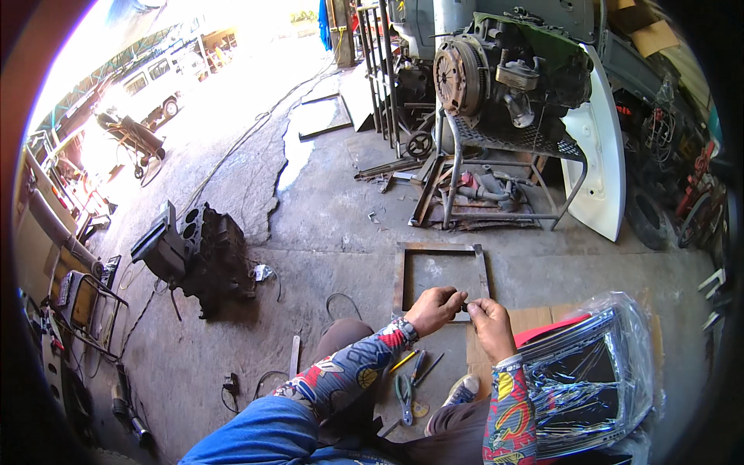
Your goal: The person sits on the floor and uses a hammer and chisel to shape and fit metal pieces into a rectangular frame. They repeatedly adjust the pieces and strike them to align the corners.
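Well, I see a small dark bit (465,307) held up between my two hands. It looks almost black and is too tiny for me to tell its shape. My left fingers (448,296) are pinched on one side of it, and my right fingers (479,309) are pinched on the other, with hardly any gap. It sits in front of the near side of a rusty square frame (439,247) on the floor (325,271). Pliers (404,397) lie nearer to me.
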A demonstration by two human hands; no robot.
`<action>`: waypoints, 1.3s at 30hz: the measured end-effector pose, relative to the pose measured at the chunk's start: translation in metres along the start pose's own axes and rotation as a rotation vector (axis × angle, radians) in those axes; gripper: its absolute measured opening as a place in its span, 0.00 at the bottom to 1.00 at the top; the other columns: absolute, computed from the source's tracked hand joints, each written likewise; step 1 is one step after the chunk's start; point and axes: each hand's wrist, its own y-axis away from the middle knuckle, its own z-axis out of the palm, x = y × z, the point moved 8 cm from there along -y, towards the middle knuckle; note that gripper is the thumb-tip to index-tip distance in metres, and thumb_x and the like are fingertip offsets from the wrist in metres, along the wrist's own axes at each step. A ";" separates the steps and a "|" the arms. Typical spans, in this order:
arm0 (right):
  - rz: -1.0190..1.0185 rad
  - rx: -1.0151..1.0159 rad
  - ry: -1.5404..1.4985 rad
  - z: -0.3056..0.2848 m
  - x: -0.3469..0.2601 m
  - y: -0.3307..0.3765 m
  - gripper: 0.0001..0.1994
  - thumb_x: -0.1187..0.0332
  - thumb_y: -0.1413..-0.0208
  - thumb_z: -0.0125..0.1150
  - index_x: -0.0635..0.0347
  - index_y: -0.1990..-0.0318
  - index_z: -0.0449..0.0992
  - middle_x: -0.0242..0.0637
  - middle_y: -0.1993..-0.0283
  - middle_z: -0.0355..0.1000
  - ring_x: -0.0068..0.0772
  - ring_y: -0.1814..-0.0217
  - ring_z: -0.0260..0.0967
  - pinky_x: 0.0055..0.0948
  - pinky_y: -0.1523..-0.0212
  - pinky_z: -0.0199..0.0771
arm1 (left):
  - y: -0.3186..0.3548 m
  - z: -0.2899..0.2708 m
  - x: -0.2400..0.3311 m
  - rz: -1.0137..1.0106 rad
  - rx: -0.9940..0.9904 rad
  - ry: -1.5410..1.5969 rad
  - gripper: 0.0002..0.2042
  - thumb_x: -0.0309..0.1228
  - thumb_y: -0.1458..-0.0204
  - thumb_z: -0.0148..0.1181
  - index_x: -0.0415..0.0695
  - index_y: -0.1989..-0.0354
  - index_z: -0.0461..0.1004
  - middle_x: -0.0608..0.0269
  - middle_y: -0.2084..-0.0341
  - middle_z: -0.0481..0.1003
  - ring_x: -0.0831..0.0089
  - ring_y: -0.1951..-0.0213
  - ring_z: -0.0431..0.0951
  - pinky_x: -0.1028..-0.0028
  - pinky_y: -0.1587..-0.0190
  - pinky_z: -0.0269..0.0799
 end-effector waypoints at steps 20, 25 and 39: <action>-0.066 0.106 0.170 0.001 -0.008 0.016 0.13 0.64 0.37 0.58 0.68 0.62 0.78 0.39 0.70 0.77 0.26 0.67 0.72 0.33 0.62 0.71 | 0.006 0.002 0.002 0.072 0.005 -0.145 0.21 0.43 0.34 0.53 0.31 0.62 0.77 0.51 0.75 0.79 0.69 0.70 0.81 0.65 0.65 0.75; -0.022 0.069 0.150 0.006 -0.005 0.024 0.16 0.61 0.33 0.55 0.68 0.63 0.77 0.37 0.72 0.74 0.25 0.68 0.69 0.33 0.65 0.69 | 0.012 -0.003 0.012 0.087 0.040 -0.168 0.22 0.44 0.34 0.54 0.33 0.66 0.78 0.45 0.77 0.77 0.61 0.74 0.79 0.62 0.67 0.73; -0.019 -0.017 0.050 0.024 0.002 0.017 0.08 0.70 0.38 0.60 0.66 0.61 0.81 0.31 0.71 0.78 0.19 0.69 0.71 0.25 0.65 0.71 | 0.025 -0.015 0.019 0.241 0.191 -0.138 0.09 0.30 0.41 0.60 0.34 0.62 0.76 0.44 0.70 0.79 0.52 0.66 0.83 0.62 0.63 0.76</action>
